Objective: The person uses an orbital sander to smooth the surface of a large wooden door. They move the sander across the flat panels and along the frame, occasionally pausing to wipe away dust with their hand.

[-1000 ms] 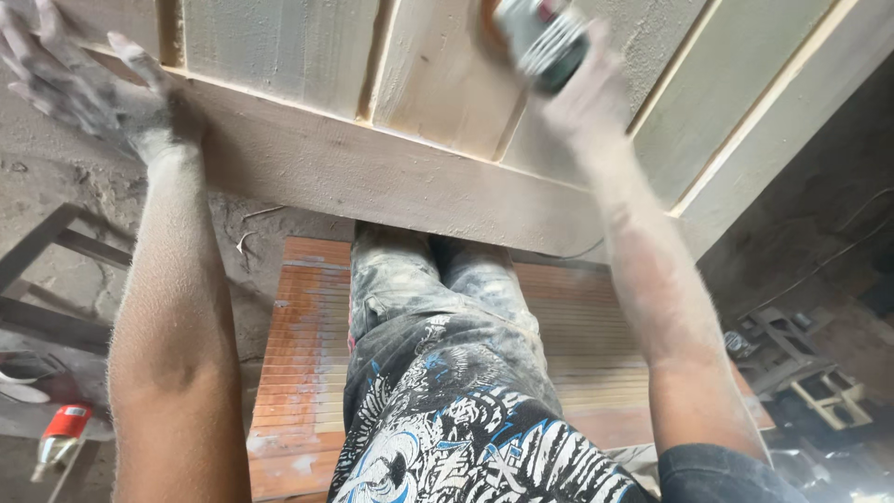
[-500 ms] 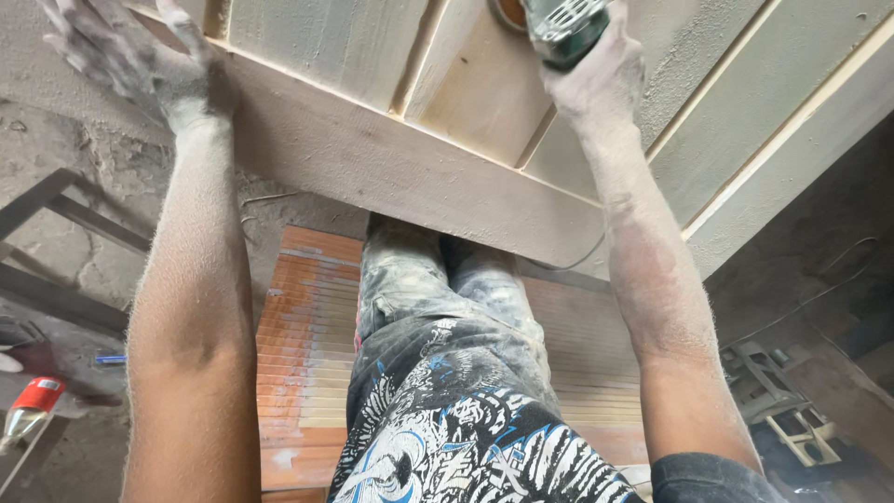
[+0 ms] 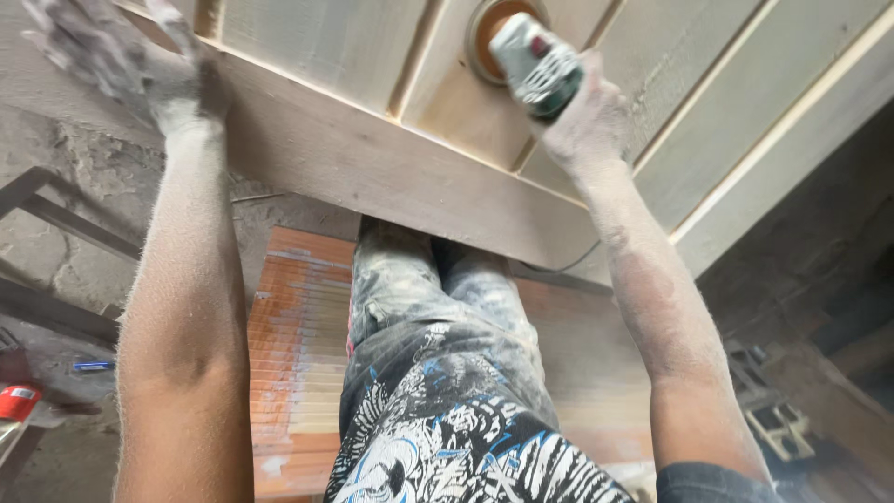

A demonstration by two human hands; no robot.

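Since the earlier frame the power sander (image 3: 533, 63) has been drawn down and toward the person along the wooden door panel (image 3: 372, 172), so that its round orange sanding disc (image 3: 491, 33) is now exposed at the top of the view, where only its edge was seen before. The right hand (image 3: 585, 116) has been lowered with it.

The sander is held by the right hand, the fingers being wrapped around the rear of its grey and green body. Its long axis is set diagonally, the disc end pointing up and to the left, away from the person, and the rear end pointing down toward the wrist. The disc is pressed flat against a recessed board of the door panel, just beside a raised vertical rib.

The left hand (image 3: 121, 61) is laid on the left edge of the door panel's lower cross rail, with the fingers spread wide and coated in dust; nothing is gripped.

Below the door panel, an orange slatted board (image 3: 298, 345) is seen under the person's legs. A red-capped object (image 3: 17, 402) is seen well to the left of the panel, on the floor.
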